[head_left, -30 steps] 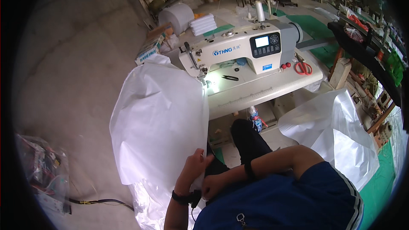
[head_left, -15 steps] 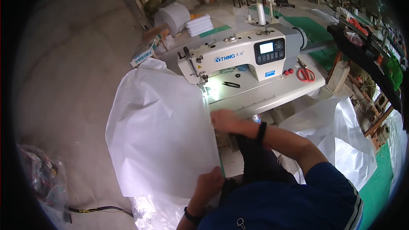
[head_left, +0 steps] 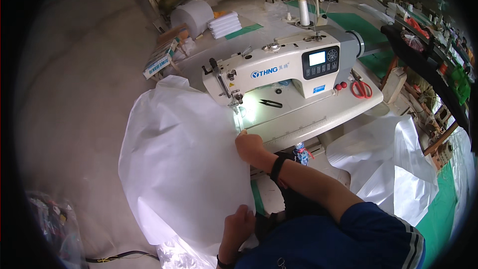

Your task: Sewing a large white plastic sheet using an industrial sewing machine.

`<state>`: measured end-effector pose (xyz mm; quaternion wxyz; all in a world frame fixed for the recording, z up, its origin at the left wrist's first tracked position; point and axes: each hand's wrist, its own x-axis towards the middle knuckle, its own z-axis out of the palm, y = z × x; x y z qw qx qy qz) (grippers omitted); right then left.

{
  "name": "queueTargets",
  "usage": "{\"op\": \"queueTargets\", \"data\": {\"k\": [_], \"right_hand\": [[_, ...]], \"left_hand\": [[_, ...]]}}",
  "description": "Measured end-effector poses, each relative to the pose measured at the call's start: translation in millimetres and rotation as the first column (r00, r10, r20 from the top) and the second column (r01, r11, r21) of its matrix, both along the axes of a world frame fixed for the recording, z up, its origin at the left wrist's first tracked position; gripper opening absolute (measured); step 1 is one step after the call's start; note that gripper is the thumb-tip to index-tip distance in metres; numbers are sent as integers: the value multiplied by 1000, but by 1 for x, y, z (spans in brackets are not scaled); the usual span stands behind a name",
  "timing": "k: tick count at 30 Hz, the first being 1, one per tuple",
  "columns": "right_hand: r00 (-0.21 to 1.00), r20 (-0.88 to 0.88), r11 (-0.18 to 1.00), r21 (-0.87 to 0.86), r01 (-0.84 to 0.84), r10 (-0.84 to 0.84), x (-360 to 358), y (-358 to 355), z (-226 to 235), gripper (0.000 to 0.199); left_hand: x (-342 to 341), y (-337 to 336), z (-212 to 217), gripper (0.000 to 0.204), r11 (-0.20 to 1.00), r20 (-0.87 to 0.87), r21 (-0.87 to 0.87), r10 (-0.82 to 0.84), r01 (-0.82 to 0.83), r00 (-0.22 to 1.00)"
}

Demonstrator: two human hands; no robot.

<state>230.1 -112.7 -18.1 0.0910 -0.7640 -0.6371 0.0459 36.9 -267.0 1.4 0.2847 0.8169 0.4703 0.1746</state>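
A large white plastic-looking sheet [head_left: 181,157] hangs over the left side of the sewing machine [head_left: 274,65], its right edge running up to the lit presser foot. My right hand [head_left: 249,147] is closed on that edge at the table's front, just below the presser foot. Lower down, close to my body, my left hand [head_left: 239,224] has its fingers curled round the same edge. Black thread snips [head_left: 271,103] lie on the machine bed, and red-handled scissors [head_left: 361,89] rest at its right end.
A white thread cone [head_left: 303,12] stands behind the machine. More white sheeting [head_left: 388,154] hangs at the right. Beyond the table's left end are a big white roll [head_left: 193,17], a folded white stack [head_left: 224,24] and a box [head_left: 162,61]. A black cable [head_left: 122,256] crosses the floor.
My right hand has moved left and settled on the sheet's edge near the presser foot; it was blurred before. My left hand stays low on the edge. The whole view has shifted slightly.
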Motion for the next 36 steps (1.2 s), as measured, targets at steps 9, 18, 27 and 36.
{"op": "queueTargets", "data": {"k": [9, 18, 27, 36], "right_hand": [[976, -217, 997, 64, 39, -25, 0, -23, -10, 48], [990, -140, 994, 113, 7, 9, -2, -38, -16, 52], [997, -75, 993, 116, 4, 5, 4, -22, -10, 49], [995, 103, 989, 149, -4, -11, 22, 30, -27, 49]], "left_hand": [[26, 29, -3, 15, 989, 77, 138, 35, -46, 996], [58, 58, -18, 14, 998, 113, -26, 59, -56, 992], [75, 98, -37, 16, 997, 212, -75, 47, -31, 976], [21, 124, 3, 12, 717, 55, 685, 122, -126, 991]]}}
